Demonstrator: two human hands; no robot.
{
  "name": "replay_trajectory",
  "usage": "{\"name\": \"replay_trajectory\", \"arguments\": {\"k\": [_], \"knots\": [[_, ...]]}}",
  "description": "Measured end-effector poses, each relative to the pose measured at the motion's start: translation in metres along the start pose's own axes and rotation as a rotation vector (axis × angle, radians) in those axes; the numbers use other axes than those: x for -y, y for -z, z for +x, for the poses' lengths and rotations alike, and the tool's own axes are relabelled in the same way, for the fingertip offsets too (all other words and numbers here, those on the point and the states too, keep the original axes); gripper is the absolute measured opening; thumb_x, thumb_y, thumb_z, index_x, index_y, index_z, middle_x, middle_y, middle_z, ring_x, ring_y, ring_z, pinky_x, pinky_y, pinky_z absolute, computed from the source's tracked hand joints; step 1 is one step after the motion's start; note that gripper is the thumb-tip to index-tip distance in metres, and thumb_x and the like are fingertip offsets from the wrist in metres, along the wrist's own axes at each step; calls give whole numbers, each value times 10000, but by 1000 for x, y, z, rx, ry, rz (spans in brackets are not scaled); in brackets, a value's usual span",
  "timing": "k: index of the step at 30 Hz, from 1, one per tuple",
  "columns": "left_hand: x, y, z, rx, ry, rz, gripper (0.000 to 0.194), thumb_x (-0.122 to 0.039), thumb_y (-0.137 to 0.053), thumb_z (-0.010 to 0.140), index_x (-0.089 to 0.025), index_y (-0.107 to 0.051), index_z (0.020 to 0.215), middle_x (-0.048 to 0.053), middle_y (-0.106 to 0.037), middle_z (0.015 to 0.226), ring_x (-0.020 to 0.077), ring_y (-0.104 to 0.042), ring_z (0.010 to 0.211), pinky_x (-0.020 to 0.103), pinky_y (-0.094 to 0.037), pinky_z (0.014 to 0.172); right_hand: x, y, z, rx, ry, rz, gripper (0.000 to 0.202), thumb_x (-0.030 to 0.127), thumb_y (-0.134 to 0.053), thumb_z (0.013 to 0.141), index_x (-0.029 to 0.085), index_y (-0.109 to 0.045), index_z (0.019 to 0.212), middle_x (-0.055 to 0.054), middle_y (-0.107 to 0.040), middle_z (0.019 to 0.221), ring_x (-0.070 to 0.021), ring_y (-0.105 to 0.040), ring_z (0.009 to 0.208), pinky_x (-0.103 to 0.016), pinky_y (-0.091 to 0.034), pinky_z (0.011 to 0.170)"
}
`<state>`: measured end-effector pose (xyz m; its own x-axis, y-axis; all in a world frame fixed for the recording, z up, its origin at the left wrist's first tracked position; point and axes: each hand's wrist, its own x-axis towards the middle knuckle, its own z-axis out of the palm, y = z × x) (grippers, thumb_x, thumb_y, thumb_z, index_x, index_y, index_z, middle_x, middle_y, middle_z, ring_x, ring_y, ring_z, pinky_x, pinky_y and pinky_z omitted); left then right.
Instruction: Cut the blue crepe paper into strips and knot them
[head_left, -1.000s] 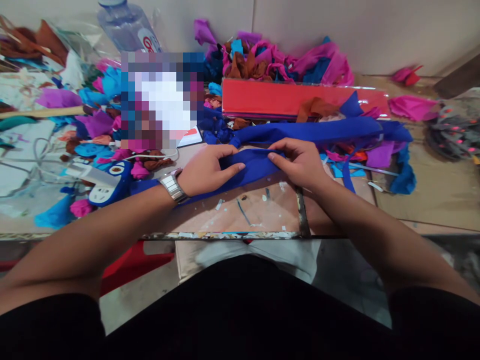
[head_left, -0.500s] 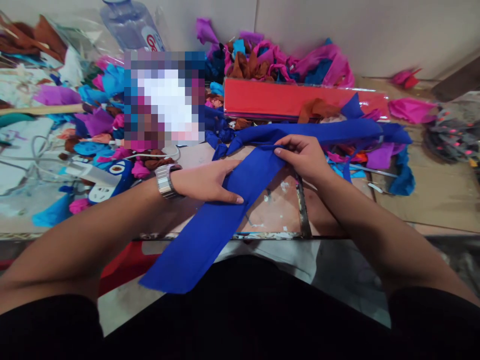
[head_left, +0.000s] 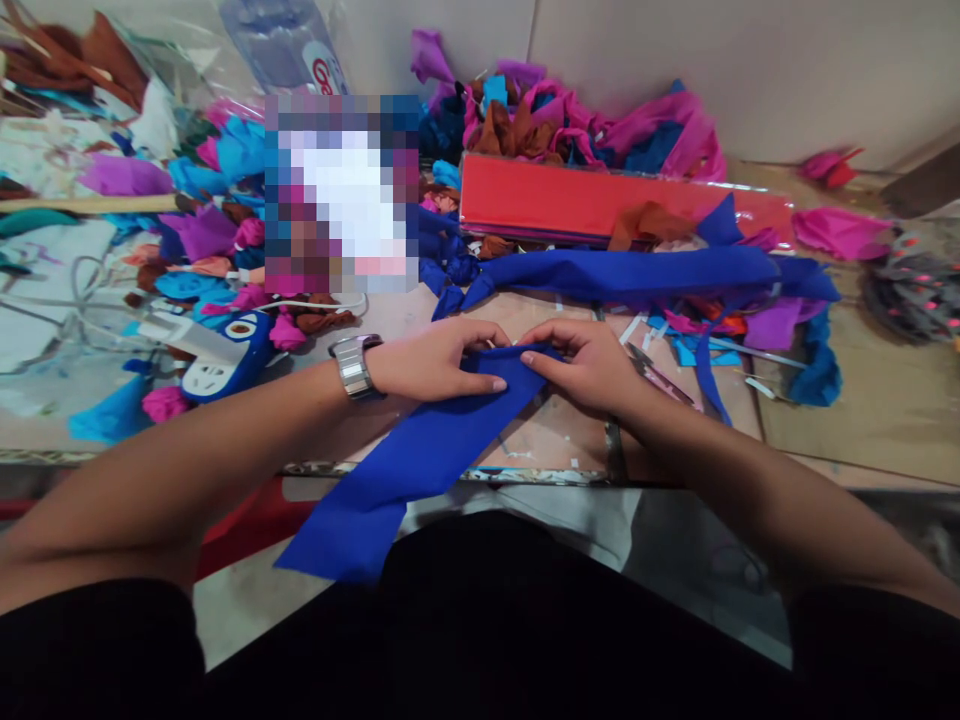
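Observation:
A broad blue fabric strip [head_left: 442,440] slants across the front of the table, its near end hanging over the edge toward my lap. My left hand [head_left: 442,365], with a metal watch [head_left: 357,366] on its wrist, pinches the strip near its far end, thumb on top. Close beside it, my right hand [head_left: 581,362] grips the far right corner between thumb and fingers. The far edge of the strip looks folded over between both hands. Another long blue strip [head_left: 637,275] lies just behind, crumpled toward its left end.
A flat red pack [head_left: 547,200] lies behind the blue strips, with a heap of pink and brown scraps [head_left: 517,130] beyond it. On the left are a power strip [head_left: 225,360], cables and several coloured scraps. A clear bottle [head_left: 281,45] stands at the back.
My right hand has drawn the far end of the strip nearer and to the left, beside my left hand. My left hand now pinches the far edge; the strip has creased near the table edge.

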<state>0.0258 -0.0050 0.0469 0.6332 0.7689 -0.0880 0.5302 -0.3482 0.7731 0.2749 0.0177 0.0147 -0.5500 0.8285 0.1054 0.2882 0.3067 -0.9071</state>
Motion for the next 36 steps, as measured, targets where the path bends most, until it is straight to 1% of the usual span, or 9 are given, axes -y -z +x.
{"name": "replay_trajectory", "arguments": {"k": [3, 6, 11, 14, 16, 19, 24, 27, 36], "knots": [[0, -4, 2, -17, 18, -30, 295, -435, -681, 921, -176, -738, 1051, 13, -749, 953, 160, -656, 832, 268, -482, 751, 0, -2, -2, -17, 63, -37, 213, 295, -756, 884, 178, -771, 1062, -61, -813, 999, -209, -746, 866, -323, -582, 770], [2, -10, 4, -52, 54, -127, 345, -479, -644, 951, -154, -750, 994, 2, -689, 828, 123, -572, 721, 242, -432, 657, 0, -3, -1, -42, 88, -67, 229, 294, -755, 890, 178, -761, 1087, -66, -808, 1041, -218, -746, 925, -324, -581, 805], [8, -18, 7, -146, 63, -229, 386, -474, -586, 994, -138, -695, 836, -31, -501, 674, 85, -401, 621, 225, -334, 561, -4, 0, 1, 23, 47, -46, 342, 341, -770, 902, 190, -724, 1206, -41, -766, 970, -181, -690, 801, -298, -551, 713], [13, -19, 8, -184, 85, -266, 403, -488, -599, 985, -137, -661, 798, -29, -495, 674, 83, -402, 614, 224, -335, 552, -4, 2, 0, 100, -43, 48, 469, 347, -768, 908, 209, -648, 1340, 12, -693, 817, -135, -616, 622, -258, -503, 574], [15, -20, 8, -200, 101, -286, 415, -502, -601, 983, -136, -657, 795, -23, -510, 678, 84, -416, 608, 224, -345, 550, -3, 3, 1, 129, -93, 133, 485, 308, -760, 905, 217, -618, 1360, 18, -688, 835, -118, -612, 579, -244, -506, 532], [17, -21, 8, -229, 124, -313, 434, -525, -606, 978, -134, -666, 800, -14, -541, 677, 83, -436, 593, 219, -350, 540, -1, 4, 3, 133, -156, 245, 495, 257, -761, 874, 217, -602, 1341, 7, -702, 902, -109, -634, 555, -240, -541, 499], [18, -20, 8, -296, 178, -425, 448, -572, -647, 946, -134, -708, 874, 28, -678, 767, 108, -555, 621, 218, -417, 547, -6, 7, 9, 119, -217, 402, 558, 248, -821, 798, 191, -581, 1298, 18, -691, 810, -140, -689, 589, -246, -595, 505], [17, -18, 9, -348, 182, -449, 448, -570, -671, 929, -131, -687, 842, 15, -646, 732, 97, -524, 600, 208, -404, 529, -11, 8, 11, 86, -242, 450, 570, 256, -843, 784, 185, -574, 1281, 23, -695, 744, -152, -699, 577, -239, -588, 492], [21, -18, 12, -453, 155, -425, 381, -492, -663, 939, -136, -654, 804, -16, -533, 697, 80, -409, 600, 207, -326, 527, -9, 7, 6, 7, -90, 356, 602, 327, -794, 902, 284, -518, 1435, 55, -644, 732, -141, -691, 582, -222, -554, 498]]}}
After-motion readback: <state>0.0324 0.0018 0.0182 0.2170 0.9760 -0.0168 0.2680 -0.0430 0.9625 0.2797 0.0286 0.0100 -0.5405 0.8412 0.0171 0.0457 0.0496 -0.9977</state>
